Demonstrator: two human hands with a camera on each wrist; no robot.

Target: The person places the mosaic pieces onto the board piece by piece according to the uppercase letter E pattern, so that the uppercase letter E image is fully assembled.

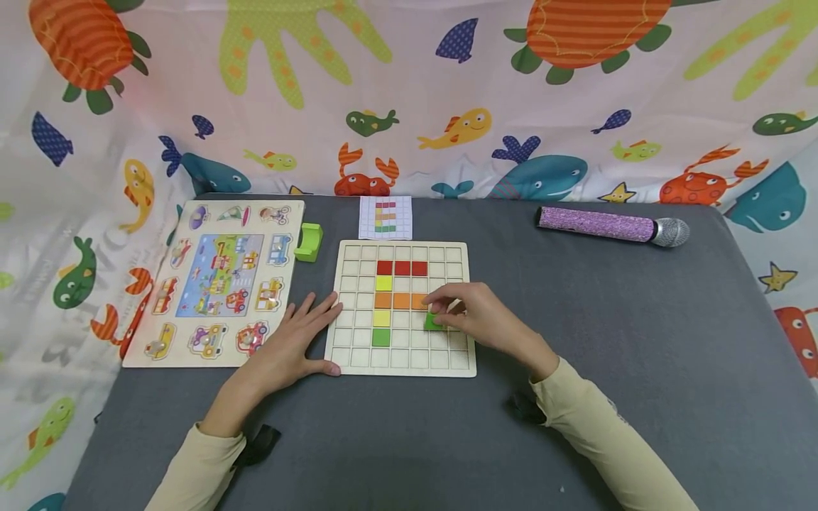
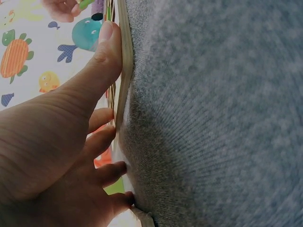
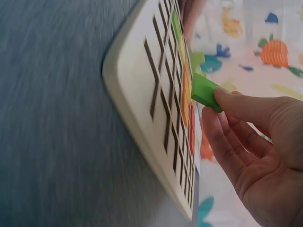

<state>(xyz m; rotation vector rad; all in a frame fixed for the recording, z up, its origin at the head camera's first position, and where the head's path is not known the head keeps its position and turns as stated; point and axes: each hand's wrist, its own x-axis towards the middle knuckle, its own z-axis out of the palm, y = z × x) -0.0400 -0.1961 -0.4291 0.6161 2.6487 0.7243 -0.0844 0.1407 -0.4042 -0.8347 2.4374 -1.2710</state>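
My right hand (image 1: 469, 312) pinches a green square tile (image 1: 433, 321) between thumb and fingers, over the right part of the wooden grid board (image 1: 409, 362). In the right wrist view the green tile (image 3: 206, 91) is held above the board's surface, tilted. Tiles lie in the board's cells: a row of red tiles (image 1: 402, 268), a yellow tile (image 1: 383, 283), a row of orange tiles (image 1: 401, 301), another yellow tile (image 1: 381, 319) and a green tile (image 1: 380, 337). My left hand (image 1: 287, 348) rests spread at the board's left edge, thumb at the near corner, fingertips touching the side.
Behind the board lies a pattern card (image 1: 385, 218) with coloured squares. A wooden vehicle puzzle (image 1: 217, 284) is at the left, with a bright green piece (image 1: 309, 243) beside it. A purple glittery microphone (image 1: 601, 224) lies at the back right of the grey table (image 1: 607, 319).
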